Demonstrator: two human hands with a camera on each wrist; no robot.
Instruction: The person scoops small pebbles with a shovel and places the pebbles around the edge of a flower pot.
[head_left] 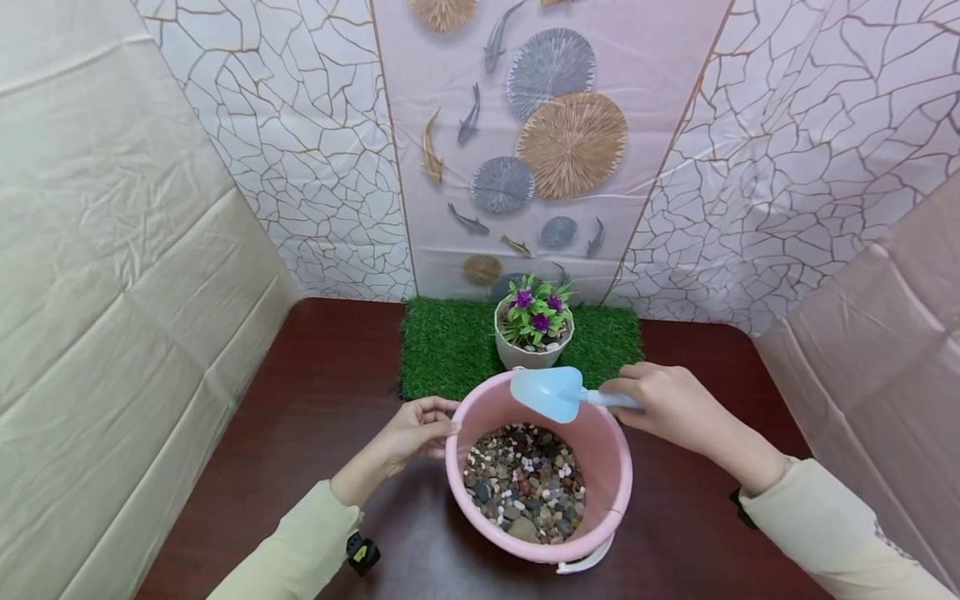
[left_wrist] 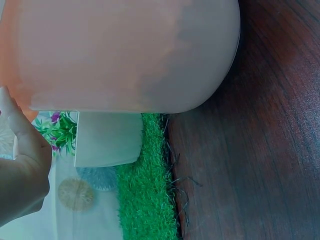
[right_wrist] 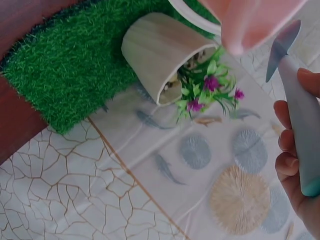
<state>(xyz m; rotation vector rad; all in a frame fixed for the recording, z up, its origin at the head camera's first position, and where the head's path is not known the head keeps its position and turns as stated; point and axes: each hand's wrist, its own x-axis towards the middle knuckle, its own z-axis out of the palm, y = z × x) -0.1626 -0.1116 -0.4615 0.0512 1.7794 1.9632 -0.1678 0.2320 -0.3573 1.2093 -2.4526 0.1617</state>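
A pink bucket (head_left: 618,467) stands on the table, a bed of mixed pebbles (head_left: 525,487) in its bottom. At its left side my left hand (head_left: 412,429) holds the rim, with the thumb on the edge; in the left wrist view the hand (left_wrist: 25,165) is partly cut off. My right hand (head_left: 671,408) grips the handle of a light blue hand trowel (head_left: 551,392). The trowel's blade is above the far part of the bucket, and no pebbles show on it. In the right wrist view fingers (right_wrist: 287,140) curl round the trowel handle (right_wrist: 302,120).
Behind the bucket, a white pot (head_left: 528,357) with purple-flowered greenery (head_left: 536,312) stands on a green artificial grass mat (head_left: 442,350). A white bucket handle (head_left: 588,560) hangs at the near right. Patterned cloth (head_left: 330,150) hangs behind the dark wooden table (head_left: 300,433).
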